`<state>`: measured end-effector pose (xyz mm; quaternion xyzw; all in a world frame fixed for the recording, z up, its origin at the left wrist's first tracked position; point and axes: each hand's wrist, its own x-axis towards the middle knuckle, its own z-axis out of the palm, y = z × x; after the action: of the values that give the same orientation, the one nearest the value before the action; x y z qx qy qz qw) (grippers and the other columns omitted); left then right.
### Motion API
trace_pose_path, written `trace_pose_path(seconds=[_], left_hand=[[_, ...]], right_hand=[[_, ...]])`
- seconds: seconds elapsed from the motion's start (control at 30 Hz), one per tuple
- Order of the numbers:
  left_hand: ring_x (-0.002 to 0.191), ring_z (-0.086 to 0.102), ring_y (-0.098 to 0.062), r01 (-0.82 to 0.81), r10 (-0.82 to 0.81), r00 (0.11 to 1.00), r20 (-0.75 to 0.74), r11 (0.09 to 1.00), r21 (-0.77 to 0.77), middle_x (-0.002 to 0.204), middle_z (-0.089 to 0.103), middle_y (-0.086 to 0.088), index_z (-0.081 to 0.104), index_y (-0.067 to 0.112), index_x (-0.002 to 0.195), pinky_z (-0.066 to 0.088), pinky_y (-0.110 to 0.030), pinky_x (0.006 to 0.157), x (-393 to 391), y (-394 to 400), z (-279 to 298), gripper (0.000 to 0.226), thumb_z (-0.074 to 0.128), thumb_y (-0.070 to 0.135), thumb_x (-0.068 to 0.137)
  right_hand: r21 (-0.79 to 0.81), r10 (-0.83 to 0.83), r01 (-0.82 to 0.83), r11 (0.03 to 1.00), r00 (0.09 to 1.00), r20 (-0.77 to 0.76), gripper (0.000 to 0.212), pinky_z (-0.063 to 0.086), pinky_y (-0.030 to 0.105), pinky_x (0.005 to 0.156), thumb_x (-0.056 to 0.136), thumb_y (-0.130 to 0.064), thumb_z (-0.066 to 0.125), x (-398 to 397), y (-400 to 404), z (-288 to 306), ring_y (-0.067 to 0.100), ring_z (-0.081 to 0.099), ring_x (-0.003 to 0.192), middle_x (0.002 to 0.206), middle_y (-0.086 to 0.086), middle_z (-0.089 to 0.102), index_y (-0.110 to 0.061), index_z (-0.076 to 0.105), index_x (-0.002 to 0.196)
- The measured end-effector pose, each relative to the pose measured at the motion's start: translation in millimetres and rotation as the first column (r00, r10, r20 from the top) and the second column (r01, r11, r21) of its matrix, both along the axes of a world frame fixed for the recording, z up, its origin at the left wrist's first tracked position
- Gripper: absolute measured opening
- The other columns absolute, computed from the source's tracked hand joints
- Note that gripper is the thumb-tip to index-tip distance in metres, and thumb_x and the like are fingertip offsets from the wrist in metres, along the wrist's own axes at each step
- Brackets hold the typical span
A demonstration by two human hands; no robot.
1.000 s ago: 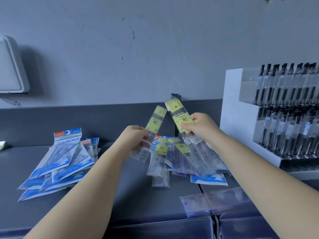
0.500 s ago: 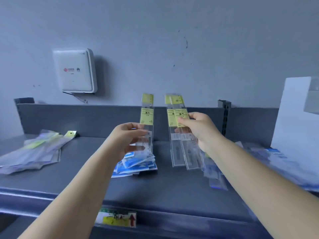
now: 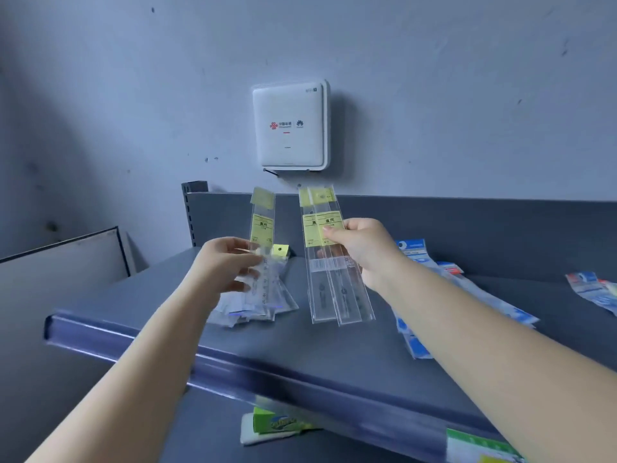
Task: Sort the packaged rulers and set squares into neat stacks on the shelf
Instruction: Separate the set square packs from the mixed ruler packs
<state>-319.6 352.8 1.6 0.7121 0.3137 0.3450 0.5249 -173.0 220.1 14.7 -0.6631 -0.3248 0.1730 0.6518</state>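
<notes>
The left hand (image 3: pixel 227 267) pinched one packaged ruler (image 3: pixel 262 228) near its middle, holding it upright above a loose pile of clear ruler packets (image 3: pixel 267 305) that lay on the grey shelf (image 3: pixel 334 355). The right hand (image 3: pixel 360 248) gripped two overlapping packaged rulers (image 3: pixel 329 262) at their yellow labels, thumb in front, their lower ends hanging just above the shelf surface. A clear gap stood between the single ruler and the pair. To the right of the right forearm, blue-and-white set square packets (image 3: pixel 467 305) lay spread along the shelf, with more blue packets (image 3: pixel 591 292) near the right edge of view. The bare shelf between the ruler pile and the front lip (image 3: pixel 167 342) was open, and the shelf's left corner ended just left of the pile. Behind ran the shelf's raised back panel (image 3: pixel 467 228), with a slotted upright post (image 3: pixel 192 212) at its left end. A white wall-mounted router box (image 3: pixel 290 128) hung above. Below the lip sat a green packet (image 3: pixel 280 426), blurred.
</notes>
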Motion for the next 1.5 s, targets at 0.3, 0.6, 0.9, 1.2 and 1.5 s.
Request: trace_pose_path(seconds=[0.3,0.6,0.9,1.2,1.5], left_hand=[[0.079,0.056,-0.017,-0.029,0.146,0.939,-0.313,0.936,0.351,0.097,0.062,-0.004,0.061,0.008,0.113,0.04,-0.025,0.069,-16,98,-28,0.032,0.061,0.029,0.089],[0.068,0.049,-0.014,0.022,0.067,0.947,-0.315,0.962,0.272,0.083,0.059,-0.001,0.062,0.01,0.102,0.039,-0.026,0.062,-19,128,-37,0.021,0.052,0.026,0.094],[0.106,0.056,-0.022,0.052,0.185,0.891,-0.414,0.866,0.498,0.117,0.059,0.001,0.057,0.018,0.119,0.045,-0.039,0.095,-7,99,-22,0.032,0.052,0.031,0.09],[0.116,0.05,-0.024,0.176,0.201,0.906,-0.372,0.622,0.763,0.121,0.056,0.003,0.054,0.024,0.122,0.035,-0.037,0.095,80,-44,0,0.034,0.051,0.036,0.091],[0.116,0.048,-0.021,0.413,-0.065,0.898,-0.435,0.461,0.785,0.122,0.055,0.004,0.051,0.024,0.125,0.035,-0.034,0.095,184,-224,-4,0.037,0.051,0.038,0.09]], right_hand=[[-0.012,-0.077,0.077,0.997,0.997,0.013,0.015,0.047,0.037,0.088,0.088,-0.019,0.063,-38,95,6,0.026,0.063,0.095,0.099,0.01,0.07,-0.005,0.065,0.083],[-0.152,-0.036,0.037,0.988,0.999,0.011,0.022,0.054,0.031,0.066,0.094,-0.005,0.043,-35,148,-2,0.022,0.063,0.068,0.093,0.015,0.064,0.002,0.054,0.112],[-0.369,0.06,0.204,0.907,0.804,0.592,0.043,0.037,0.025,0.088,0.092,-0.015,0.048,-19,98,1,0.02,0.047,0.12,0.136,0.002,0.046,-0.014,0.042,0.135],[-0.255,0.016,0.546,0.798,0.404,0.915,0.027,0.038,0.03,0.082,0.091,-0.02,0.045,22,-58,-1,0.022,0.05,0.108,0.114,-0.001,0.055,-0.016,0.052,0.116],[-0.274,-0.103,0.663,0.697,0.47,0.877,0.024,0.04,0.028,0.075,0.09,-0.02,0.049,95,-232,-17,0.02,0.051,0.103,0.11,-0.001,0.055,-0.015,0.055,0.113]])
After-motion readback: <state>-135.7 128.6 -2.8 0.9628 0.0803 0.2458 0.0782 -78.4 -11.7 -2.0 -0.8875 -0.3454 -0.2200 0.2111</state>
